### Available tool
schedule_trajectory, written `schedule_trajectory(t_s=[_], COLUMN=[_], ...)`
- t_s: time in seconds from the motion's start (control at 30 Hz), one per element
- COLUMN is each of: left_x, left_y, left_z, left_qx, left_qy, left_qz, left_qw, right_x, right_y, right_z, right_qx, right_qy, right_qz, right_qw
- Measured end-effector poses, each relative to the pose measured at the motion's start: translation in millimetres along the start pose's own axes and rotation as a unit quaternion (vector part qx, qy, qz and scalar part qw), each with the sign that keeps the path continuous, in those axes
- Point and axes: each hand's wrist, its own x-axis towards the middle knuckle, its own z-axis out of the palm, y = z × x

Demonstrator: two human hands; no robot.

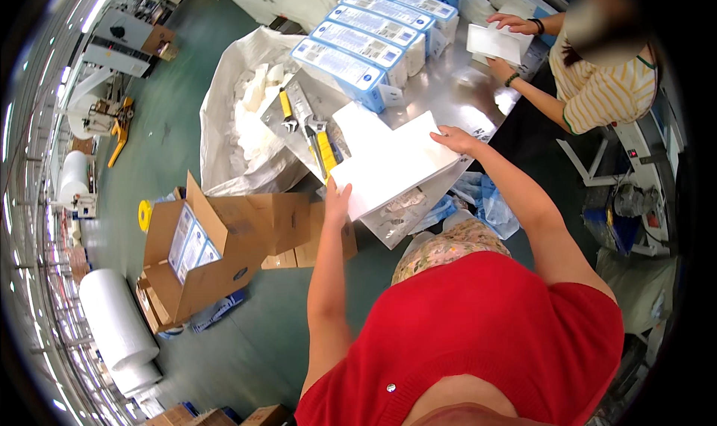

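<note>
Floor [168, 138]: green, spreading out on the left of the desk and under it.
Desk [422, 106]: shiny metal top, set in front of the person in the red top [485, 321].
Co-worker [609, 86]: at the desk's right side, in a yellow-and-white striped top, gripping a flat white pad [493, 44] above the desk's right part.
Sack [215, 150]: large, whitish, open-mouthed, just beside the desk's left edge, with white scraps [254, 101] inside.
Roll [116, 318]: white, well apart from the desk, out to its left.
Carton [224, 280]: brown, flaps up, left of the desk's near end; a blue-and-white package [193, 247] shows inside.
Boxes [364, 41]: four, blue and white, lined up side by side on the desk's far part.
White stack [407, 161]: flat, held level or nearly so over the desk's near part; whether it touches the desk I cannot tell.
Left hand [337, 200]: closed on the stack's left edge, thumb toward the person.
Right hand [455, 138]: closed on the stack's right corner, fingers over its upper face.
Tools [285, 105]: yellow-handled, lying on the desk's left part, near the sack.
</note>
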Motion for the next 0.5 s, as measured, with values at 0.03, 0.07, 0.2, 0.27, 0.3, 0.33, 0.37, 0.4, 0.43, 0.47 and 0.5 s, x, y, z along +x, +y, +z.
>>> schedule_trajectory(t_s=[0.03, 0.07, 0.2, 0.27, 0.3, 0.33, 0.37, 0.4, 0.43, 0.47, 0.5], left_x=[-2.1, -4.9, -6.3, 2.5, 7.0, 8.1, 8.9, 10.5, 11.1, 10.0, 9.2], left_y=[-0.6, 10.5, 8.7, -4.7, -3.9, -3.4, -3.2, -1.9, 0.3, -5.0, -11.0], left_z=[0.2, 13.1, 26.2, 21.1, 24.8, 26.4, 26.3, 25.3, 23.0, 13.6, 7.5], left_qx=[0.01, -0.016, -0.028, -0.031, -0.033, -0.053, -0.008, 0.037, 0.082, 0.119, 0.157], left_qy=[-0.006, -0.006, -0.04, -0.025, -0.021, -0.02, -0.003, 0.014, 0.033, 0.067, 0.098], left_qz=[0.013, -0.011, 0.011, 0.04, 0.053, 0.051, 0.05, 0.052, 0.055, 0.071, 0.086], left_qw=[1.0, 1.0, 0.999, 0.998, 0.998, 0.997, 0.999, 0.998, 0.995, 0.988, 0.979], right_x=[-5.2, -15.6, -35.3, -27.2, -23.2, -20.3, -18.0, -19.5, -20.9, -17.2, -10.9], right_y=[0.7, 1.7, -12.6, -17.3, -13.6, -8.5, -6.2, -8.8, -13.7, -18.2, -18.5], right_z=[-5.4, -18.6, -38.2, -41.7, -42.8, -38.6, -36.4, -35.3, -35.1, -34.2, -33.0], right_qx=[0.043, 0.107, 0.23, 0.214, 0.229, 0.244, 0.256, 0.255, 0.253, 0.253, 0.255], right_qy=[-0.011, -0.041, -0.099, -0.11, -0.106, -0.104, -0.104, -0.105, -0.106, -0.134, -0.16], right_qz=[0.017, 0.049, 0.071, 0.047, 0.031, 0.016, -0.003, 0.0, 0.0, 0.011, 0.024], right_qw=[0.999, 0.992, 0.966, 0.97, 0.967, 0.964, 0.961, 0.961, 0.962, 0.958, 0.953])
